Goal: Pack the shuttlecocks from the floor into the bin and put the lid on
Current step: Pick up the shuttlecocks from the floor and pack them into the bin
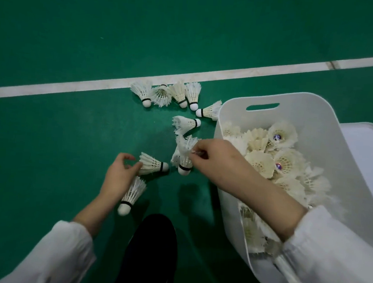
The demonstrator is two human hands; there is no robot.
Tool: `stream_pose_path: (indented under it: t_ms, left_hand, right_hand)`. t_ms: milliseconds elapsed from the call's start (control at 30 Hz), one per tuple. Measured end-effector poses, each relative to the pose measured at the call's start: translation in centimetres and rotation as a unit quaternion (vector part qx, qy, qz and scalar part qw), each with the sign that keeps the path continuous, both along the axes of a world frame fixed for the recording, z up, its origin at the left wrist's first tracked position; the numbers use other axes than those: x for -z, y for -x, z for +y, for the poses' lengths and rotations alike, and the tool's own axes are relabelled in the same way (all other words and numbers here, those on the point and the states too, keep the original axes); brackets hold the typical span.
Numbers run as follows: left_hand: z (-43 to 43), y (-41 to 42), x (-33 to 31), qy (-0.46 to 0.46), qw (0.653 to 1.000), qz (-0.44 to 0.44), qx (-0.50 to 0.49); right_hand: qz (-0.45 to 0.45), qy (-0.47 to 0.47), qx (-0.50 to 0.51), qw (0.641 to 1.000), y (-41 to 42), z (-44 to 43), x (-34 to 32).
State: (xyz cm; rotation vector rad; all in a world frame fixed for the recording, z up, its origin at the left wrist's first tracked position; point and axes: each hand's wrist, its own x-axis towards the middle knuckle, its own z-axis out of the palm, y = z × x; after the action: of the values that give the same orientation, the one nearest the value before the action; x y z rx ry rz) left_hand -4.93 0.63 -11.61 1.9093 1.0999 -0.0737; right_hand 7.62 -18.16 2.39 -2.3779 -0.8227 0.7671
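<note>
Right hand, just left of the white bin, pinches the feathers of an upright shuttlecock, cork down; a second may be nested with it. Left hand, farther left of the bin, curls its fingers on the skirt of a lying shuttlecock. With the heaped shuttlecocks inside the bin too many to count, packing looks well past halfway. Outside the bin I count at least nine: those two, six loose shuttlecocks off the bin's far-left corner, and one last shuttlecock by the left wrist. One white lid, apparently, lies to the bin's right, not yet on.
</note>
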Motion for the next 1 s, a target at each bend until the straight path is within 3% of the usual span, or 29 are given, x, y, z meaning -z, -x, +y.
stream_pose_path:
  t_ms: [100,233,400,667,867,1000]
  left_hand:
    - [-0.7,0.0,-0.3,0.036,0.999,0.022,0.015]
    - [-1.9,0.0,-0.7,0.134,0.988,-0.054,-0.058]
    - [-1.7,-1.8,-5.5,-0.006,0.989,-0.147,-0.006]
    - [-7.3,-6.6,-16.9,-0.125,0.930,-0.282,0.200]
    - [-13.3,-10.1,-18.4,-0.143,0.882,-0.223,0.389]
    - [-15.8,-11.0,-17.5,-0.147,0.866,-0.225,0.423]
  right_hand:
    - [0.004,0.009,-0.023,1.000,0.9,0.4,1.1]
    - [0.008,-0.001,-0.038,0.999,0.5,0.0,1.1]
    - [0.053,-0.058,0.029,0.996,-2.2,-1.5,-2.3]
    - [-0.020,-0.022,0.093,0.995,-5.8,-10.9,-11.1]
    - [-0.152,0.073,0.220,0.961,-3.6,-19.5,-5.4]
    - [-0.214,0.117,0.217,0.945,-3.3,-20.6,-1.6]
